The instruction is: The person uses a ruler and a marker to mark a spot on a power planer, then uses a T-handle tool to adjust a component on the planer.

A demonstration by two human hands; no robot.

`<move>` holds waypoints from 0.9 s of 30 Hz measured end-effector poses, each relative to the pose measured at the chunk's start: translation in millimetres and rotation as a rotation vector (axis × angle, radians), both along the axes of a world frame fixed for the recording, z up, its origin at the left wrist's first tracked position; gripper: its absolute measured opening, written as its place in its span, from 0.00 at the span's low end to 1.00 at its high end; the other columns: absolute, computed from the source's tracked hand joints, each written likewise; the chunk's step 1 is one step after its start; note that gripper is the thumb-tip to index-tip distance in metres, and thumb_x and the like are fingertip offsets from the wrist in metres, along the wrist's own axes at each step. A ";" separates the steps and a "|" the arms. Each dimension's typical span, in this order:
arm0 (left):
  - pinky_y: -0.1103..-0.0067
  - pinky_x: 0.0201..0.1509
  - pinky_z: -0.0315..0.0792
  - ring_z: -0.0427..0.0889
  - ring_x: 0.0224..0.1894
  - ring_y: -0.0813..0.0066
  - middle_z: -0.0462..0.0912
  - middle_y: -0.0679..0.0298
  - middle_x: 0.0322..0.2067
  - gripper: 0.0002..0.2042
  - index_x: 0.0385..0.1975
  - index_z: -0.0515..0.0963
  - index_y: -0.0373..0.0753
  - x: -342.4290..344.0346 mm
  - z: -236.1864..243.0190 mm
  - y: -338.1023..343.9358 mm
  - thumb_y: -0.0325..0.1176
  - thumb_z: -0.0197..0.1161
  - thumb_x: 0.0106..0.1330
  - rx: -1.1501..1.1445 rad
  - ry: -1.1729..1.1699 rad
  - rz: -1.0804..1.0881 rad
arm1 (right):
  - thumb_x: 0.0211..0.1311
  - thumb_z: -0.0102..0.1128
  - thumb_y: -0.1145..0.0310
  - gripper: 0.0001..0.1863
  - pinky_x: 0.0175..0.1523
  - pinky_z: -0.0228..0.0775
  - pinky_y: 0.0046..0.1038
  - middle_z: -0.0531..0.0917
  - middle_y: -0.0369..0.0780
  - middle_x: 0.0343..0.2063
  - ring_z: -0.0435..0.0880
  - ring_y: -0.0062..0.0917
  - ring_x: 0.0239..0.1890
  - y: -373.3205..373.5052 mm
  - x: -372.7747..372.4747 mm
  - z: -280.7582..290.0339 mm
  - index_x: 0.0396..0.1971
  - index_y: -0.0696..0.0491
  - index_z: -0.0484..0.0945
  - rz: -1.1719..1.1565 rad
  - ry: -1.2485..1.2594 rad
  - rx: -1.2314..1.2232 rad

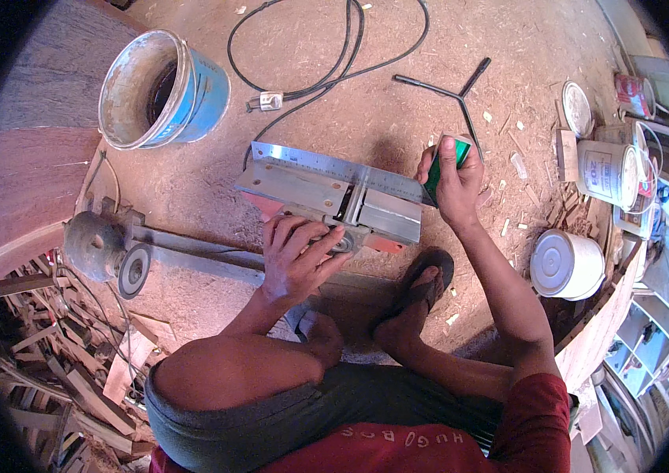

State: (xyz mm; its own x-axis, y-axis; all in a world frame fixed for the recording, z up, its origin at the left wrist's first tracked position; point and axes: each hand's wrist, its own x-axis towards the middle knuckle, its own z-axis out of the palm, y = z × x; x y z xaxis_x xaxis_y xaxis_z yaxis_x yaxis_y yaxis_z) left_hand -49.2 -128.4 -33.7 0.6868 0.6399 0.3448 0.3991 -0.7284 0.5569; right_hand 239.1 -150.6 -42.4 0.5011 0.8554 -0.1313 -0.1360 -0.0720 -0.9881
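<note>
An upturned electric hand planer [295, 185] lies in front of me with its metal sole facing up and a slot across it. My left hand [293, 256] grips its near side, fingers bent over the edge beside a round part [340, 240]. Across the far edge of the sole stands the steel blade of a try square [311, 163], marked like a ruler. My right hand [456, 180] holds the square by its green handle [452, 158], thumb on top. The planer's underside and my left thumb are hidden.
A bench grinder [102, 246] stands at the left near scrap wood [58, 347]. Beyond it is a blue bucket [208, 98]. A black cable [334, 77] coils on the dusty floor beside a three-armed wrench [460, 96]. White buckets [567, 264] line the right.
</note>
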 end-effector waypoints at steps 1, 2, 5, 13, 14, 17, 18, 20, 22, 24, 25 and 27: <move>0.62 0.57 0.66 0.77 0.49 0.64 0.81 0.69 0.41 0.28 0.48 0.86 0.46 -0.1 -0.4 -0.2 0.39 0.84 0.42 0.001 -0.004 -0.001 | 0.82 0.51 0.60 0.13 0.29 0.73 0.24 0.80 0.40 0.21 0.79 0.19 0.21 -0.5 0.0 -0.4 0.39 0.54 0.68 -0.002 0.001 -0.012; 0.62 0.56 0.66 0.77 0.49 0.64 0.81 0.69 0.41 0.28 0.48 0.86 0.46 0.1 0.1 0.0 0.39 0.84 0.42 0.002 -0.001 -0.002 | 0.82 0.51 0.60 0.13 0.29 0.73 0.24 0.80 0.40 0.21 0.79 0.19 0.21 -1.1 -0.1 -1.0 0.39 0.54 0.68 -0.005 0.006 -0.011; 0.62 0.56 0.66 0.77 0.48 0.64 0.81 0.69 0.41 0.28 0.48 0.85 0.46 0.5 1.0 0.5 0.39 0.83 0.42 0.007 0.002 -0.003 | 0.82 0.51 0.60 0.13 0.28 0.73 0.23 0.80 0.39 0.21 0.78 0.19 0.21 -2.1 -0.8 -1.5 0.39 0.54 0.68 -0.013 0.013 -0.007; 0.61 0.55 0.67 0.77 0.48 0.64 0.81 0.69 0.41 0.28 0.48 0.85 0.45 0.9 1.3 0.3 0.38 0.84 0.42 0.012 0.006 -0.001 | 0.82 0.51 0.60 0.13 0.28 0.72 0.23 0.80 0.39 0.21 0.79 0.19 0.21 -6.9 -2.2 -6.7 0.37 0.53 0.67 -0.026 0.000 -0.031; 0.61 0.55 0.67 0.77 0.48 0.64 0.81 0.69 0.41 0.28 0.48 0.85 0.45 1.0 1.8 0.4 0.38 0.83 0.42 0.011 0.001 -0.002 | 0.82 0.51 0.60 0.13 0.28 0.73 0.23 0.80 0.39 0.21 0.79 0.19 0.21 -7.0 -3.1 -6.4 0.37 0.53 0.67 -0.028 0.011 -0.024; 0.61 0.55 0.67 0.76 0.48 0.64 0.80 0.68 0.41 0.28 0.48 0.85 0.45 1.8 3.0 0.5 0.38 0.83 0.42 0.008 -0.009 -0.003 | 0.82 0.51 0.60 0.13 0.28 0.73 0.23 0.81 0.39 0.21 0.79 0.19 0.21 -7.8 -4.3 -6.2 0.37 0.53 0.67 -0.036 0.034 -0.009; 0.61 0.55 0.67 0.76 0.48 0.64 0.81 0.68 0.41 0.27 0.48 0.85 0.44 2.2 2.8 0.4 0.38 0.83 0.42 0.008 -0.009 -0.002 | 0.82 0.51 0.60 0.13 0.28 0.73 0.23 0.81 0.39 0.21 0.79 0.19 0.21 -8.7 -4.1 -7.6 0.37 0.53 0.67 -0.038 0.035 -0.008; 0.62 0.55 0.67 0.76 0.49 0.64 0.81 0.68 0.41 0.27 0.47 0.86 0.44 2.4 2.8 0.4 0.38 0.83 0.42 0.007 -0.006 -0.003 | 0.81 0.51 0.60 0.13 0.28 0.73 0.23 0.81 0.39 0.22 0.79 0.19 0.21 -10.3 -3.5 -11.0 0.38 0.53 0.67 -0.033 0.029 -0.003; 0.62 0.55 0.67 0.76 0.49 0.64 0.81 0.68 0.41 0.27 0.47 0.86 0.44 2.2 3.4 0.5 0.37 0.83 0.42 0.003 -0.002 -0.005 | 0.81 0.51 0.60 0.13 0.28 0.73 0.23 0.81 0.39 0.22 0.79 0.19 0.21 -11.2 -2.2 -14.1 0.38 0.53 0.67 -0.021 0.014 0.007; 0.62 0.56 0.67 0.76 0.49 0.64 0.81 0.68 0.41 0.27 0.47 0.86 0.44 1.9 3.3 -0.1 0.37 0.84 0.42 0.000 0.004 -0.001 | 0.81 0.51 0.60 0.13 0.28 0.74 0.23 0.80 0.39 0.22 0.79 0.19 0.21 -11.3 -3.1 -13.2 0.38 0.53 0.67 -0.027 0.014 -0.004; 0.62 0.56 0.67 0.76 0.49 0.64 0.80 0.68 0.41 0.27 0.47 0.86 0.44 1.8 3.3 -0.3 0.37 0.84 0.42 -0.002 0.008 0.001 | 0.81 0.51 0.60 0.13 0.28 0.74 0.23 0.80 0.39 0.22 0.79 0.19 0.21 -11.2 -3.5 -12.7 0.38 0.53 0.67 -0.029 0.014 -0.009; 0.62 0.55 0.67 0.76 0.49 0.64 0.80 0.69 0.41 0.28 0.48 0.86 0.44 2.3 3.9 0.5 0.38 0.84 0.42 0.003 0.005 -0.003 | 0.82 0.51 0.60 0.13 0.28 0.74 0.23 0.80 0.39 0.21 0.79 0.19 0.21 -11.1 -3.3 -12.0 0.38 0.53 0.67 -0.030 0.014 -0.007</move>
